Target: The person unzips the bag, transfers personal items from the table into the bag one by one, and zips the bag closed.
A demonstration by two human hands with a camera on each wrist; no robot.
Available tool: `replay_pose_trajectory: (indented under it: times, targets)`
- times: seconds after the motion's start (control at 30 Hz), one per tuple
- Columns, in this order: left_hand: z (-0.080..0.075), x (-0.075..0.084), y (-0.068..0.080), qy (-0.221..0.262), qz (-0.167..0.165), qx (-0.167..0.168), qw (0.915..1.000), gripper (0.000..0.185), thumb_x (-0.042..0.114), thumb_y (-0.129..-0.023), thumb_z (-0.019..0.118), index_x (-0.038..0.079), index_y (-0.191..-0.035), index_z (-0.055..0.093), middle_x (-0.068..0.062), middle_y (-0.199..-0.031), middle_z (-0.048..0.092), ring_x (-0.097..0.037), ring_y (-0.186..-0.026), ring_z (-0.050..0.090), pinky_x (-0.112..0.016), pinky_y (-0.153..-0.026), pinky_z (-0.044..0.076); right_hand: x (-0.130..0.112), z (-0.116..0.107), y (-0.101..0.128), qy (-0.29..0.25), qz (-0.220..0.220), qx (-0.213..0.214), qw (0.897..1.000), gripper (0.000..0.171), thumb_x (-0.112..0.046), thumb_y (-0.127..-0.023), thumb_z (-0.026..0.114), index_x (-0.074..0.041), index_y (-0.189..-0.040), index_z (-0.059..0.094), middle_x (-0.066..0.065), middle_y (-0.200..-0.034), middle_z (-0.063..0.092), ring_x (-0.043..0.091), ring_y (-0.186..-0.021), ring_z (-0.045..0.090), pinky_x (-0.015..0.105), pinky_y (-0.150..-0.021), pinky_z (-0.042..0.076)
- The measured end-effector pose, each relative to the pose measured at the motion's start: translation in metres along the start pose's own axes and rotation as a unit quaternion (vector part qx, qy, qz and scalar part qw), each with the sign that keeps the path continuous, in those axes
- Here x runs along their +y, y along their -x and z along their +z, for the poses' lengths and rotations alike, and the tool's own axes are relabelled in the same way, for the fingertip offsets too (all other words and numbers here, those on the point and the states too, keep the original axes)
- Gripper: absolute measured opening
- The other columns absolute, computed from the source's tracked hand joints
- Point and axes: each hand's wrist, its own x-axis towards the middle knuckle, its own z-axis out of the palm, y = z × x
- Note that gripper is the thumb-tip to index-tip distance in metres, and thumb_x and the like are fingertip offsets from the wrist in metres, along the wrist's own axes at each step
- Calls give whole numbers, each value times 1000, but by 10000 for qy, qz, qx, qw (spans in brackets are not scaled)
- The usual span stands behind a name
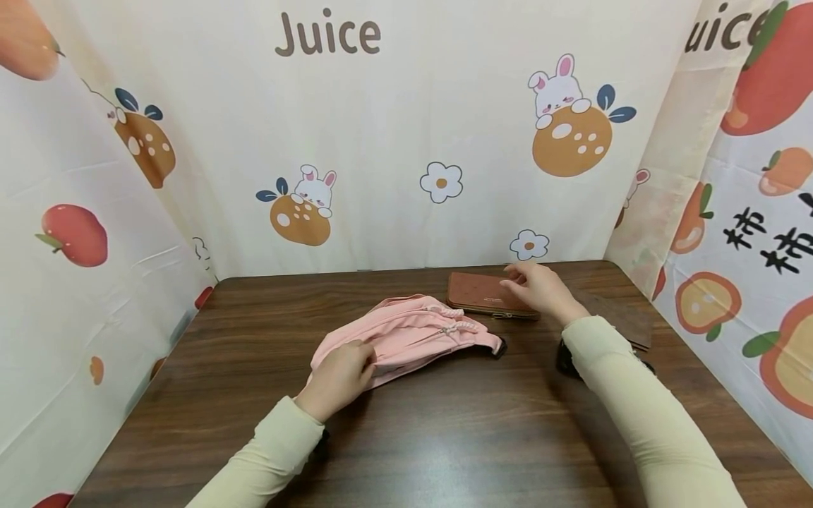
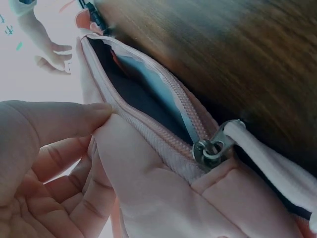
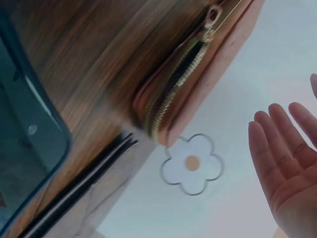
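A pink waist bag (image 1: pixel 406 339) lies on the table, one zipped pocket (image 2: pixel 143 94) gaping with a grey lining inside. My left hand (image 1: pixel 339 374) pinches the fabric by that opening between thumb and fingers. The zipper pull (image 2: pixel 213 148) sits at the near end of the gap in the left wrist view. Behind the bag is a brown wallet (image 1: pixel 479 291) with a gold zipper, partly unzipped at one corner in the right wrist view. My right hand (image 1: pixel 543 289) hovers at the wallet's right end, fingers loosely extended and holding nothing.
A phone-like dark object (image 3: pixel 34 134) with a rounded corner lies near the right hand, mostly hidden by the sleeve in the head view. Beside it is a flat dark-brown item (image 1: pixel 629 324). Printed cloth walls (image 1: pixel 394 141) border the table (image 1: pixel 444 437).
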Motion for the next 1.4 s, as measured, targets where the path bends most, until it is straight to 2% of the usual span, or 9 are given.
replay_pose_trajectory:
  times: [0.37,0.63,1.0,1.4]
  targets:
    - [1,1,1,-44,19,-20,10000,20,3,-77,73,15,-67,61,5,-63,51,-8,-60,48,-26,-58,43,29,10,-10,-133,455,-343,9983,50,-30,-98,59,1,-136,51,26,-129,59,43,-119,56,57,-100,43]
    - [1,2,0,-90,26,-23,10000,20,3,-77,73,15,-67,60,5,-63,51,-8,-60,48,-26,-58,43,48,21,-14,55,680,-558,9961,60,-33,-97,58,7,-140,44,29,-135,54,46,-126,49,57,-107,37]
    - [1,2,0,-86,-2,-78,9999,21,3,-77,73,15,-66,60,6,-63,50,-7,-60,46,-26,-58,42,43,21,-17,216,987,-1333,9859,73,-38,-98,56,10,-146,32,35,-147,36,51,-136,34,61,-111,29]
    - [2,1,1,-79,-43,-78,9999,20,4,-78,73,15,-68,60,6,-63,49,-7,-60,45,-25,-58,42,43,22,-21,442,840,-1533,9836,74,-39,-97,57,16,-141,35,38,-140,42,52,-130,41,61,-107,35]
